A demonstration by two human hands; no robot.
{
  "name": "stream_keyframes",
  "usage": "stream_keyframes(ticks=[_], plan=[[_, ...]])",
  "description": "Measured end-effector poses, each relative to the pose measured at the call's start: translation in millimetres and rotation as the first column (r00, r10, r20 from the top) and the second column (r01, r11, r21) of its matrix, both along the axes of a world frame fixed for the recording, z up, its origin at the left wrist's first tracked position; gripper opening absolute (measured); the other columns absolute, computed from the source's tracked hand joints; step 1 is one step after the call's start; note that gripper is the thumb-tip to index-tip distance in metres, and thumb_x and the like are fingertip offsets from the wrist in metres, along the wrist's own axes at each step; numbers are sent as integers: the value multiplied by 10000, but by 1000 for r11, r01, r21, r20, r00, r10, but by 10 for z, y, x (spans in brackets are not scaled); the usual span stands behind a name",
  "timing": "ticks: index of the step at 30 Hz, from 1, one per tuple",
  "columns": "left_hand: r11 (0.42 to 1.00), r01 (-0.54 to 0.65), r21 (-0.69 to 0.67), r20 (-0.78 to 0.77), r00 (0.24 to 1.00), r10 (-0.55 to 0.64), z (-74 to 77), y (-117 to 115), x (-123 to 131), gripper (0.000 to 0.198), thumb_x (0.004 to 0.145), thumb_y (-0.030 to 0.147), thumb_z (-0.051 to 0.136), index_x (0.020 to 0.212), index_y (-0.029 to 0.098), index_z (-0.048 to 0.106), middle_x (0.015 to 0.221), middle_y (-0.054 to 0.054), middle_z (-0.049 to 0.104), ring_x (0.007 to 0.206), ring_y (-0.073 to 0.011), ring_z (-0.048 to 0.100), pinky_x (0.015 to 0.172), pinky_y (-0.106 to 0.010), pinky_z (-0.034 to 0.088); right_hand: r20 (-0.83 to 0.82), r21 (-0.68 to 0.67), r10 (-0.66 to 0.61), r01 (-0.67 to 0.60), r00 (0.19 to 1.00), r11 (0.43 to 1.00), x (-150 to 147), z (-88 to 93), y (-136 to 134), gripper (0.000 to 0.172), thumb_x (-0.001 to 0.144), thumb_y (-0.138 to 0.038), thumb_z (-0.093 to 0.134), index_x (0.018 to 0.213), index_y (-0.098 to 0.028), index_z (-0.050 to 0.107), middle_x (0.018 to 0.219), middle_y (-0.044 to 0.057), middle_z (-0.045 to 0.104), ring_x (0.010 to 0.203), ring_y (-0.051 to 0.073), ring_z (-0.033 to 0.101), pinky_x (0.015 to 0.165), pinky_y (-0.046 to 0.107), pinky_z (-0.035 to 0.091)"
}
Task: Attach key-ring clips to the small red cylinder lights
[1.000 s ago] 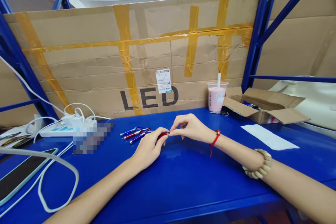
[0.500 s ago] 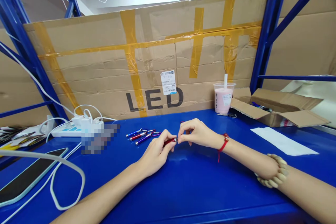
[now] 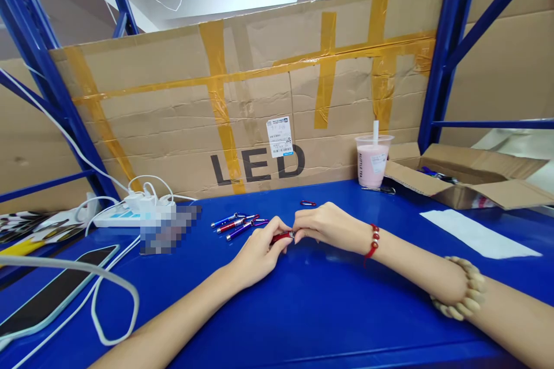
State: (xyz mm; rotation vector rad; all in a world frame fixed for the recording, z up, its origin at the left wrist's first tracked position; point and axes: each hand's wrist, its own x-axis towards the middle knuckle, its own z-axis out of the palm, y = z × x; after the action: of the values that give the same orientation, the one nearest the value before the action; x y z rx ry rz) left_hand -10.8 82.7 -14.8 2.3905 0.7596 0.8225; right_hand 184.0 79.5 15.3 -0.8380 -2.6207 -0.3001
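Two bare hands above a blue tabletop (image 3: 320, 311), midway between its left and right sides. The left hand (image 3: 259, 251) is closed around a red tube (image 3: 282, 237), silvery end to the right; the right hand (image 3: 331, 228) has its fingers drawn narrow at that end, though whether they grip it cannot be told. Room for movement lies between the forearms, toward the front edge. A cardboard panel (image 3: 173, 127) bounds the back edge. Three coloured tubes (image 3: 231, 225) lie just beyond the left hand; a red clip (image 3: 309, 204) lies nearer the back edge. A pink drink cup (image 3: 372, 164) stands toward the back right corner. Legible writing: "LED" on the panel, "ALITTLE TEA" on the cup. The panel's white label (image 3: 279, 136) is too small to read.
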Motion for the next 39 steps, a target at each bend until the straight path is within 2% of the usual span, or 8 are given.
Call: stream_keyframes(ticks=[6,14,20,24,27,31,35,39], plan=[[999,-5,35,16,1000,5,63,-8,25,181,890,254,365,889,96,451,692,-15,507,628,-80,467,571,-146,333,2,-7,-75,75,997,997,-3,24,12,217,849,-314,409,802,-187,578,793,-7,589,663,86,535,530,201,284],[999,-32,40,40,999,31,7,32,27,140,894,232,384,907,113,455,714,5,506,653,-74,481,587,-144,336,23,35,-118,117,993,993,-21,-11,17,235,862,-315,383,818,-192,578,810,-10,594,677,92,543,517,209,262],[983,-149,110,45,988,145,16,117,-19,127,922,209,340,940,129,437,709,21,498,655,-66,465,628,-149,324,-23,45,-178,178,984,983,-1,-61,61,287,870,-362,346,834,-188,571,804,-5,595,691,104,548,488,225,238],[959,-243,148,122,966,226,24,209,-71,132,937,198,285,967,134,396,709,26,498,633,-62,450,615,-148,315,-8,13,-174,174,985,985,7,-81,98,288,870,-360,346,839,-197,581,808,-5,603,710,101,554,510,221,260],[955,-273,119,165,953,252,35,244,-103,113,936,219,292,963,138,368,704,31,503,599,-61,439,588,-146,319,27,-13,-184,185,983,983,0,-81,106,295,870,-365,342,836,-213,593,814,-13,608,723,100,556,523,211,271],[970,-241,32,179,956,232,76,201,-106,94,922,228,328,954,140,335,751,26,527,634,-63,474,616,-145,350,38,-51,-200,202,979,978,-29,-98,87,296,866,-370,335,848,-241,601,829,-29,609,724,104,557,518,202,276],[973,-230,17,121,967,226,118,120,-83,119,899,248,383,901,131,364,788,18,539,745,-80,510,670,-152,357,10,-59,-194,194,981,979,-60,-141,75,280,857,-342,338,926,-284,604,922,-38,598,776,111,561,531,204,294],[975,-220,-13,53,974,221,114,96,-78,137,882,261,400,897,126,386,802,9,545,835,-103,511,724,-169,357,42,-39,-239,240,970,970,-45,-150,90,280,837,-327,360,970,-294,605,953,-21,597,805,138,565,539,217,302]])
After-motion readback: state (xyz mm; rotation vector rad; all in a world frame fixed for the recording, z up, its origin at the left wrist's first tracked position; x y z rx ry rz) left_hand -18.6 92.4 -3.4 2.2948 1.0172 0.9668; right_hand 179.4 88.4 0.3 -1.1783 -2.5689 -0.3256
